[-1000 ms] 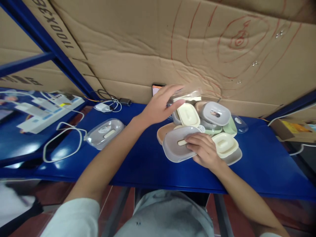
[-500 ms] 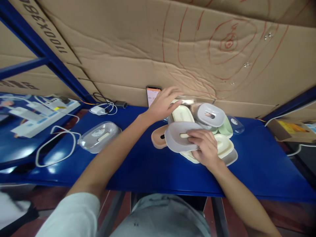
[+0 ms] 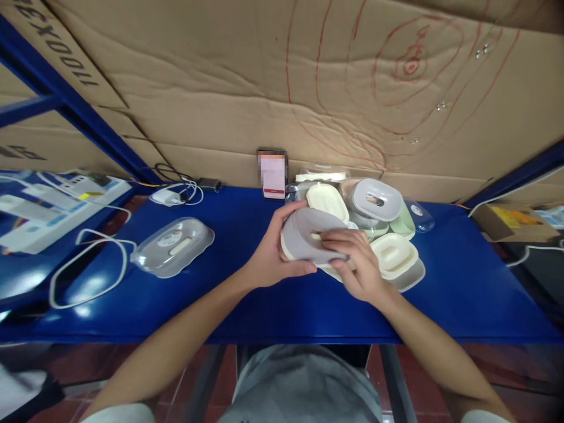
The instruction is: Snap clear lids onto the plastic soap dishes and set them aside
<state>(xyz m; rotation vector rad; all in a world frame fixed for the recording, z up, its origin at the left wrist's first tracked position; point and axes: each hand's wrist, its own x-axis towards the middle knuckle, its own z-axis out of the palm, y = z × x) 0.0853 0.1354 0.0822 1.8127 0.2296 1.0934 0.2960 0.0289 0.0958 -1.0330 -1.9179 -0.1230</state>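
Both hands on one grey lid over a cream tray, at the front of the pile.

Left hand (image 3: 268, 258) grips the left end of the grey lid (image 3: 308, 235), thumb underneath; right hand (image 3: 352, 264) pinches its right edge, fingers on top. The lid sits on a cream tray (image 3: 328, 271), seating not confirmed. One clear-covered dish (image 3: 174, 245) lies apart to the left on the blue table (image 3: 247, 305), apparently finished. Behind the hands, a heap of loose parts (image 3: 379, 205) appears unsorted, so most work looks still ahead. Phone (image 3: 273, 174) leans against the cardboard.
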